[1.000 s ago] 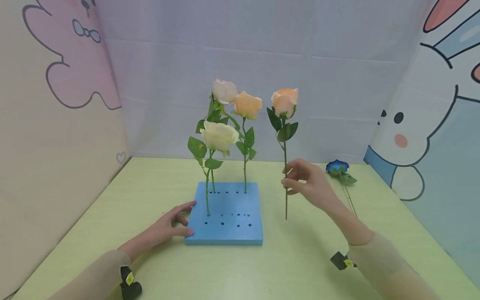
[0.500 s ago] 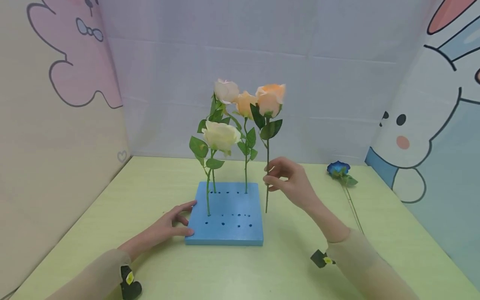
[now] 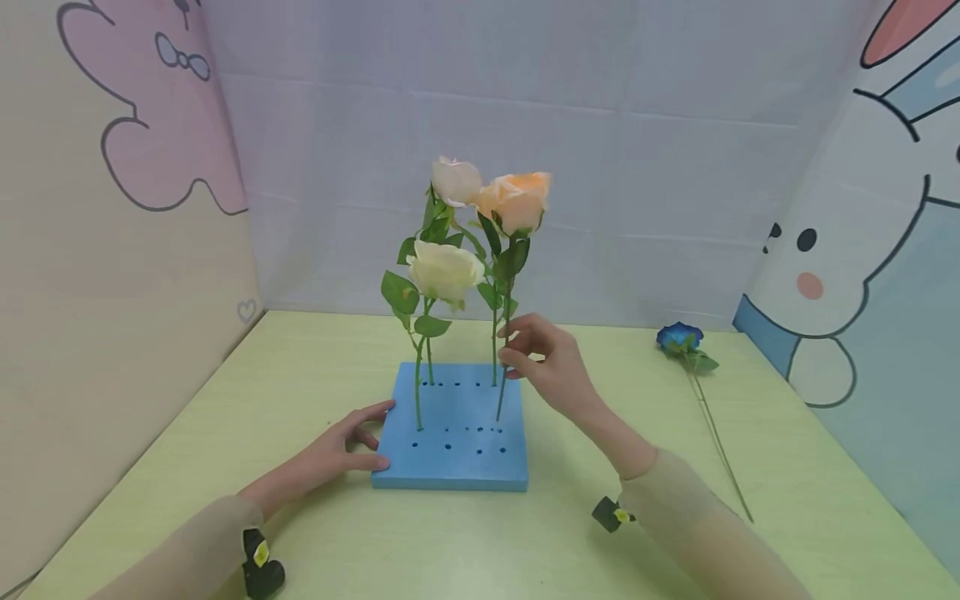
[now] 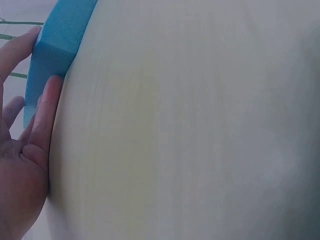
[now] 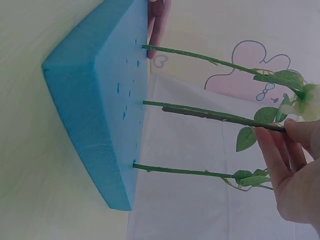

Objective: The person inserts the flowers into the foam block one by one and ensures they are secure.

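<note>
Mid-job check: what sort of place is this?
Probably a small indoor booth staged for tabletop work: a creased pale sheet hangs behind, cartoon-printed walls flank both sides, and a light table carries a blue block with roses standing in it.

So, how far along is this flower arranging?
Done: a pale pink rose, a cream rose and an orange rose stand in the holed blue block.
In hand: the right hand pinches a dark-stemmed peach rose, its tip not yet in the block; the left hand touches the block.
Remaining, probably: seating that peach rose, then the blue rose lying on the green table.
</note>
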Tool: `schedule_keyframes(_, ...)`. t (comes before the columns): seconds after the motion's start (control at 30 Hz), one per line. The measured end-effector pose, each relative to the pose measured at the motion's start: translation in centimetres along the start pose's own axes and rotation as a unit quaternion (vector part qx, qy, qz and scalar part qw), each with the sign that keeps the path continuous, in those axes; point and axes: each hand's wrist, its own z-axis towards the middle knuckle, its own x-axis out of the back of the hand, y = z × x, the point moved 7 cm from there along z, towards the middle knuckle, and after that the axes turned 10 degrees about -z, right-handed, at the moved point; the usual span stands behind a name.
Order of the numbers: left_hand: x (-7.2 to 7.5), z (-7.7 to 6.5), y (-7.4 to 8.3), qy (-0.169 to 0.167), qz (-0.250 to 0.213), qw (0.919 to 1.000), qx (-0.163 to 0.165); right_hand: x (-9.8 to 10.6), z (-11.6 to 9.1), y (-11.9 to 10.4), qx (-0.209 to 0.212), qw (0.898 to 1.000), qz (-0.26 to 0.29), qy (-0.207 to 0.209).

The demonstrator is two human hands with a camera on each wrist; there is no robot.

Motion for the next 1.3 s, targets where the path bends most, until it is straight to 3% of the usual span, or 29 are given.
schedule_keyframes(0.27, 0.0, 0.2, -0.3, 0.004, 0.000, 1.0000, 0.005, -1.4, 0.4, 0.3, 0.004, 1.000, -0.003, 0.016)
schedule_keyframes(0.93, 0.0, -0.1, 0.4, -0.010, -0.001, 0.9996, -0.027, -4.1, 0.6, -0.3, 0.023, 0.999, -0.027, -0.012)
schedule_keyframes(1.3, -0.1, -0.2, 0.6, -0.008, 0.000, 0.9997, -0.022, -5.0, 0.8, -0.1, 0.014, 0.999, -0.039, -0.030)
